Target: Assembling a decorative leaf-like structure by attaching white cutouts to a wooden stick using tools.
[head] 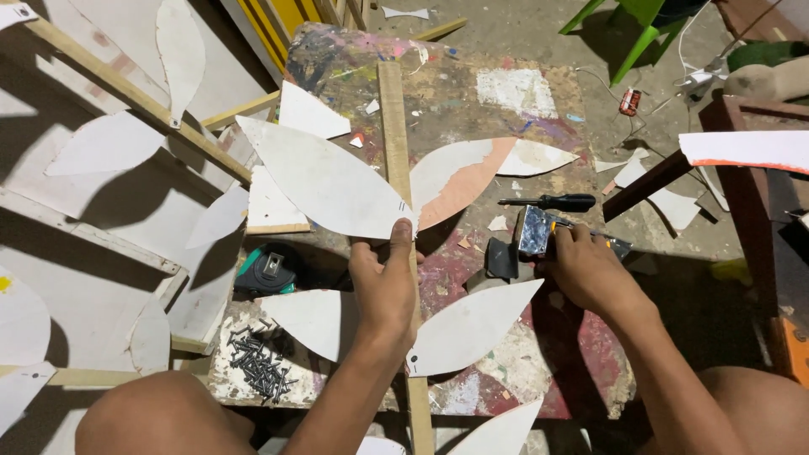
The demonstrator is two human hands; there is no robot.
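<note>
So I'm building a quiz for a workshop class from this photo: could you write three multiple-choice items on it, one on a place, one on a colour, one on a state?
1. Where does the pile of screws lie?
A. Near corner of the board, left of the left hand
B. On the green chair
C. On top of the screwdriver

2. What colour is the screwdriver handle?
A. Yellow
B. Black
C. Red

3. What is the left hand doing?
A. Hanging free in the air
B. Gripping the tape measure
C. Pressing a white leaf shape onto the wooden strip

Answers: 1 A, the dark screws sit at the board's near left edge. 2 B, its handle looks black. 3 C, the thumb rests on the leaf's tip over the strip.
</note>
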